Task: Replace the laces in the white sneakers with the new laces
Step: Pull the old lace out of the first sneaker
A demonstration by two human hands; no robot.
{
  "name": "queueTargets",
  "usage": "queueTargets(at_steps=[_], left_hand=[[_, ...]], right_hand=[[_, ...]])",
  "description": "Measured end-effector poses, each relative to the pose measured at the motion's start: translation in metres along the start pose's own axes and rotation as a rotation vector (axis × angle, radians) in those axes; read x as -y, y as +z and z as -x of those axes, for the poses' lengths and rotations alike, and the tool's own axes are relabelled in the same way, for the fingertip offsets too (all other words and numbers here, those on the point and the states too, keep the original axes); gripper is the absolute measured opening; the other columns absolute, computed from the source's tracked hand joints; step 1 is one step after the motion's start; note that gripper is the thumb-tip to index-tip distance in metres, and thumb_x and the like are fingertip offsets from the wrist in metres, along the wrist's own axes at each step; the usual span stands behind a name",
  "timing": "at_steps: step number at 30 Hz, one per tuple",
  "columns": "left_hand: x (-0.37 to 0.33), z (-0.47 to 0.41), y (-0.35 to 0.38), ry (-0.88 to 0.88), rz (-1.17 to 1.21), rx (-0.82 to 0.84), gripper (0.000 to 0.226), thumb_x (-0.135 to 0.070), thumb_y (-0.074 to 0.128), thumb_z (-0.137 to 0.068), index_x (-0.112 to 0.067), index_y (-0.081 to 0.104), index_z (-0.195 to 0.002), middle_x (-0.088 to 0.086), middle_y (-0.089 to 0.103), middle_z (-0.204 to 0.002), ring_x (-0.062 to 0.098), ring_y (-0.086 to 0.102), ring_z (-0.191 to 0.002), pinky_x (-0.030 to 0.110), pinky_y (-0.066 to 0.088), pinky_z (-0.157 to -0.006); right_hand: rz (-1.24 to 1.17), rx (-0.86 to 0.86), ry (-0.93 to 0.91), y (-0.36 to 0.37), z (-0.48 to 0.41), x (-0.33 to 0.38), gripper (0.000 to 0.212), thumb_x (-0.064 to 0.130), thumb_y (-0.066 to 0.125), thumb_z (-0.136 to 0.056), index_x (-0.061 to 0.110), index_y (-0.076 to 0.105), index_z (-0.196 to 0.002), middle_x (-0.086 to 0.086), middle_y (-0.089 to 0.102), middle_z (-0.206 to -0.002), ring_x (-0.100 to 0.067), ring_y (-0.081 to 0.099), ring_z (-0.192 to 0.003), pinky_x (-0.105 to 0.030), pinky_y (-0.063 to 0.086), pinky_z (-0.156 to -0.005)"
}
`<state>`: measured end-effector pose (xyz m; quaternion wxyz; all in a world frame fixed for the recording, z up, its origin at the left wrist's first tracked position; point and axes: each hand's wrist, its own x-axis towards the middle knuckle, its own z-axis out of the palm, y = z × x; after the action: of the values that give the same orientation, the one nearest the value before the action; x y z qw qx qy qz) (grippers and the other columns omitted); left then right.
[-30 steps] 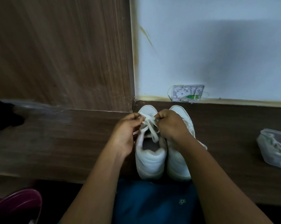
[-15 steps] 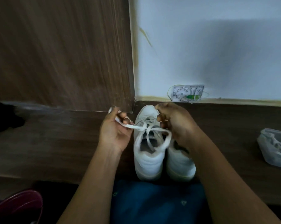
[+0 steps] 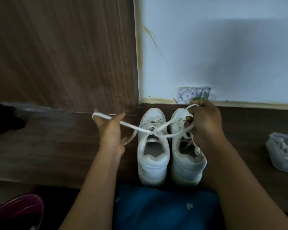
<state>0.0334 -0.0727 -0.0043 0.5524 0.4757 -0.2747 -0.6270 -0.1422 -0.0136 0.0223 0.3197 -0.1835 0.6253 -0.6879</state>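
Observation:
Two white sneakers stand side by side on the wooden desk, toes to the wall: the left sneaker point(image 3: 152, 156) and the right sneaker point(image 3: 188, 165). A white lace point(image 3: 140, 128) runs from the left sneaker's eyelets out to both sides. My left hand point(image 3: 110, 130) grips one end, pulled out to the left of the shoes. My right hand point(image 3: 204, 123) holds the other end in a loop over the right sneaker's toe. A clear plastic bag of white laces point(image 3: 283, 153) lies at the far right of the desk.
The wooden desk point(image 3: 57, 146) meets a wood panel on the left and a white wall behind. A small clear packet point(image 3: 192, 95) leans on the wall behind the shoes. A dark object point(image 3: 4, 120) sits far left; a maroon bowl rim point(image 3: 20, 211) shows bottom left.
My hands have moved apart from the left sneaker's knot, drawing the lace ends out sideways. The bow has come undone and the lace is stretched across both shoes.

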Motion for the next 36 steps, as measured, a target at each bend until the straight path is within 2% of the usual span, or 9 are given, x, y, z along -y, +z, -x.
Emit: queueTargets(at_steps=[5, 8, 11, 14, 18, 23, 28, 32, 36], left_hand=[[-0.004, -0.002, -0.005, 0.176, -0.463, -0.051, 0.026, -0.031, 0.059, -0.089, -0.022, 0.060, -0.113, 0.004, 0.062, -0.115, 0.018, 0.058, -0.106, 0.034, 0.044, -0.085], [-0.003, 0.002, -0.013, 0.004, -1.057, 0.116, 0.041, -0.050, 0.054, -0.087, -0.014, 0.066, -0.073, 0.009, 0.071, -0.086, 0.023, 0.066, -0.078, 0.035, 0.052, -0.078], [-0.009, 0.009, -0.010, 0.316, -1.532, 0.065, 0.048, -0.059, 0.049, -0.083, -0.014, 0.063, -0.073, 0.005, 0.067, -0.079, 0.024, 0.065, -0.077, 0.030, 0.049, -0.071], [-0.014, 0.018, 0.004, 0.632, -1.243, 0.256, 0.014, -0.034, 0.056, -0.089, -0.024, 0.063, -0.081, -0.004, 0.068, -0.082, 0.014, 0.062, -0.077, 0.029, 0.047, -0.067], [0.002, 0.016, 0.015, 0.557, -1.329, 0.553, 0.016, -0.012, 0.062, -0.081, -0.024, 0.065, -0.092, 0.002, 0.066, -0.084, 0.020, 0.063, -0.080, 0.028, 0.047, -0.067], [0.007, 0.009, 0.013, 0.476, -1.240, 0.508, 0.023, -0.014, 0.062, -0.082, -0.020, 0.062, -0.104, 0.001, 0.065, -0.090, 0.018, 0.061, -0.085, 0.029, 0.047, -0.073], [0.009, -0.002, 0.016, 0.337, -1.135, 0.526, 0.007, -0.009, 0.059, -0.084, -0.014, 0.064, -0.083, -0.003, 0.060, -0.075, 0.014, 0.057, -0.074, 0.028, 0.043, -0.070], [0.010, -0.005, 0.018, 0.180, -0.999, 0.525, 0.011, -0.004, 0.056, -0.082, -0.013, 0.062, -0.084, 0.004, 0.058, -0.073, 0.017, 0.053, -0.069, 0.029, 0.041, -0.066], [0.013, -0.006, 0.019, 0.293, -1.011, 0.635, 0.029, 0.001, 0.055, -0.083, -0.027, 0.059, -0.087, -0.001, 0.052, -0.062, 0.012, 0.047, -0.057, 0.027, 0.037, -0.060]], right_hand=[[-0.088, -0.077, 0.144, -0.005, -0.008, -0.001, 0.010, 0.010, 0.044, -0.083, 0.010, 0.054, -0.082, -0.006, 0.055, -0.070, -0.017, 0.045, -0.050, -0.026, 0.037, -0.047], [0.599, -0.074, -0.248, -0.005, -0.004, -0.009, 0.026, 0.010, 0.053, -0.072, 0.011, 0.049, -0.097, -0.012, 0.058, -0.099, -0.029, 0.054, -0.085, -0.034, 0.041, -0.073], [0.841, -0.062, -0.630, 0.003, 0.014, -0.006, 0.041, 0.013, 0.056, -0.066, 0.010, 0.055, -0.107, -0.012, 0.056, -0.110, -0.032, 0.049, -0.105, -0.036, 0.039, -0.086], [0.746, 0.224, -0.735, 0.013, 0.017, -0.010, 0.024, 0.013, 0.058, -0.076, 0.010, 0.062, -0.099, -0.007, 0.065, -0.098, -0.024, 0.059, -0.095, -0.032, 0.045, -0.080], [1.100, 0.535, -0.665, 0.020, 0.013, -0.025, 0.015, 0.014, 0.061, -0.085, 0.009, 0.067, -0.097, -0.012, 0.069, -0.097, -0.027, 0.062, -0.093, -0.031, 0.045, -0.079], [1.094, 0.534, -0.620, 0.019, 0.014, -0.021, 0.013, 0.011, 0.063, -0.083, 0.001, 0.069, -0.089, -0.013, 0.069, -0.096, -0.028, 0.062, -0.094, -0.033, 0.043, -0.083], [1.207, 0.568, -0.548, 0.022, 0.010, -0.019, 0.019, 0.005, 0.051, -0.086, 0.004, 0.067, -0.097, -0.013, 0.066, -0.108, -0.029, 0.058, -0.103, -0.032, 0.041, -0.087], [1.249, 0.562, -0.558, 0.028, 0.010, -0.022, 0.011, 0.006, 0.045, -0.088, 0.008, 0.055, -0.094, -0.016, 0.062, -0.101, -0.031, 0.056, -0.096, -0.029, 0.034, -0.069], [1.101, 0.501, -0.507, 0.030, 0.006, -0.024, 0.023, 0.002, 0.047, -0.084, 0.020, 0.040, -0.072, -0.001, 0.050, -0.078, -0.020, 0.046, -0.080, -0.028, 0.025, -0.058]])
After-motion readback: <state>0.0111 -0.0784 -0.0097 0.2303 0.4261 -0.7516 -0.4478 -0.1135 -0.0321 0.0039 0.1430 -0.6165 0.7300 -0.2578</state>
